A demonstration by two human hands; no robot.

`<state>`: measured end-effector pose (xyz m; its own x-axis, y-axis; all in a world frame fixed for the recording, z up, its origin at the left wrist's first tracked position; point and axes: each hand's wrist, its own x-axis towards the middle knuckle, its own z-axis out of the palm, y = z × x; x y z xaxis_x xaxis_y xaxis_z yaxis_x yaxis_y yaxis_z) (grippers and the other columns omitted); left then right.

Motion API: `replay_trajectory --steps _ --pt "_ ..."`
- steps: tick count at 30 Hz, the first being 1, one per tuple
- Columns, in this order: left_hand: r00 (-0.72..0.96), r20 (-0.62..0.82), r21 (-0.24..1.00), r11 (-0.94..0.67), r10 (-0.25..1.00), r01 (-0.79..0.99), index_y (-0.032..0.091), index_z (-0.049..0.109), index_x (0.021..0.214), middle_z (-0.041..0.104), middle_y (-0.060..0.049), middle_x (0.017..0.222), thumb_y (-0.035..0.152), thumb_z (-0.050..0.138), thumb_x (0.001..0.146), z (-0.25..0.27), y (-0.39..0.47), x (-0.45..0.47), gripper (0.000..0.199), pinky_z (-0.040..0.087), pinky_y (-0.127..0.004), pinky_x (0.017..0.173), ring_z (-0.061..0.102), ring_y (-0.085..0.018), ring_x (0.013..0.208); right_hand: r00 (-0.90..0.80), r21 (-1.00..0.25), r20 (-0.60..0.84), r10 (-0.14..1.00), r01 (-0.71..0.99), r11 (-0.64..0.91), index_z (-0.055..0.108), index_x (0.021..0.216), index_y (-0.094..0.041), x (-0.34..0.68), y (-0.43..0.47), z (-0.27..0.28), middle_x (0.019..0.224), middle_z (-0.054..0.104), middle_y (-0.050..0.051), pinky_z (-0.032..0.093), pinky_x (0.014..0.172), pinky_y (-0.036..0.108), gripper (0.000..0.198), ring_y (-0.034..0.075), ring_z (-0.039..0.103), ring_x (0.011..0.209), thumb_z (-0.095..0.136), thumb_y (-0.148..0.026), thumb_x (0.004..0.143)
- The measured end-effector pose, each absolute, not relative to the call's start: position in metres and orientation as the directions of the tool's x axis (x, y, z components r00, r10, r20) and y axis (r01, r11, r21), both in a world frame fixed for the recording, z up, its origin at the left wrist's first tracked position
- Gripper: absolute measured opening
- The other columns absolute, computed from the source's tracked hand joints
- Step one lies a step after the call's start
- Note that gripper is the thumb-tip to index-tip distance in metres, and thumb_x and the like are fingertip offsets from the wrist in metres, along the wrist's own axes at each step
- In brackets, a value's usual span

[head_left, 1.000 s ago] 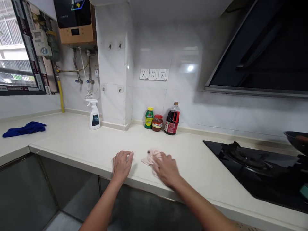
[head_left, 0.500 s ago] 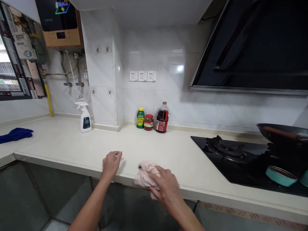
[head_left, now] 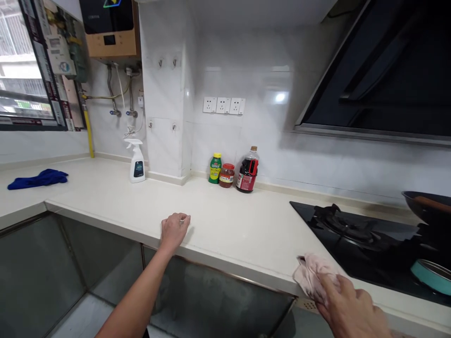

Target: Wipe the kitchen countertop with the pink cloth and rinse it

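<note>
My right hand (head_left: 352,305) grips a crumpled pale pink cloth (head_left: 312,277), pressed over the front edge of the white countertop (head_left: 232,225), close to the corner of the black stove. Part of the cloth is hidden under the fingers. My left hand (head_left: 175,231) is over the counter near its front edge, fingers curled in with the thumb against them. Nothing shows in it.
Against the wall stand a green bottle (head_left: 215,169), a red-lidded jar (head_left: 227,176) and a dark sauce bottle (head_left: 247,172). Farther left are a white spray bottle (head_left: 136,162) and a blue cloth (head_left: 38,180). The gas stove (head_left: 355,234) holds a wok (head_left: 428,209) and a teal pot (head_left: 431,277).
My right hand has carried the pink cloth rightward along the counter's front edge, close to the stove. My left hand keeps nearly the same place and pose. The view has shifted slightly.
</note>
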<state>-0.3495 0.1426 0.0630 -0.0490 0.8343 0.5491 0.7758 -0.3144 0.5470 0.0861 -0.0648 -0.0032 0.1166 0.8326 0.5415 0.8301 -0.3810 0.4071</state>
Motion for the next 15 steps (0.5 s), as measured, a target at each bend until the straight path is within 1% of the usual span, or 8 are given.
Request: replay_trajectory --steps 2,4,11,15 --pt "-0.057 0.557 0.541 -0.31 0.828 0.782 0.021 0.072 0.096 0.076 -0.006 0.104 0.037 0.052 0.096 0.063 0.142 -0.348 0.026 0.04 -0.04 0.096 0.066 -0.024 0.103 0.023 0.461 0.493 0.87 0.841 -0.283 0.063 0.121 -0.028 0.06 -0.057 0.008 0.119 0.059 0.011 0.043 0.069 0.04 0.036 0.031 0.056 0.091 0.069 -0.026 0.085" --pt "-0.071 0.566 0.539 -0.303 0.821 0.786 0.021 0.072 0.095 0.076 -0.006 0.103 0.036 0.052 0.097 0.062 0.141 -0.346 0.026 0.039 -0.039 0.096 0.066 -0.023 0.101 -0.07 0.47 0.453 0.889 0.866 -0.172 0.063 0.12 -0.03 0.026 -0.045 0.019 0.118 0.06 0.01 0.042 0.071 0.04 0.039 0.031 0.056 0.092 0.071 -0.022 0.083" --pt "-0.107 0.602 0.546 -0.31 0.792 0.778 0.021 0.071 0.09 0.076 -0.005 0.097 0.035 0.053 0.098 0.062 0.134 -0.346 0.024 0.038 -0.037 0.092 0.066 -0.021 0.097 -0.191 0.359 0.309 0.932 0.931 0.072 0.063 0.121 -0.028 -0.106 0.005 0.057 0.116 0.06 0.011 0.041 0.076 0.041 0.048 0.033 0.057 0.097 0.081 -0.024 0.076" --pt "-0.117 0.617 0.551 -0.321 0.778 0.771 0.021 0.071 0.089 0.075 -0.005 0.095 0.035 0.054 0.098 0.06 0.132 -0.346 0.024 0.038 -0.036 0.09 0.065 -0.022 0.097 -0.27 0.296 0.248 0.93 0.935 0.193 0.061 0.125 -0.027 -0.159 0.029 0.072 0.12 0.059 0.012 0.04 0.079 0.041 0.056 0.033 0.056 0.101 0.083 -0.026 0.074"
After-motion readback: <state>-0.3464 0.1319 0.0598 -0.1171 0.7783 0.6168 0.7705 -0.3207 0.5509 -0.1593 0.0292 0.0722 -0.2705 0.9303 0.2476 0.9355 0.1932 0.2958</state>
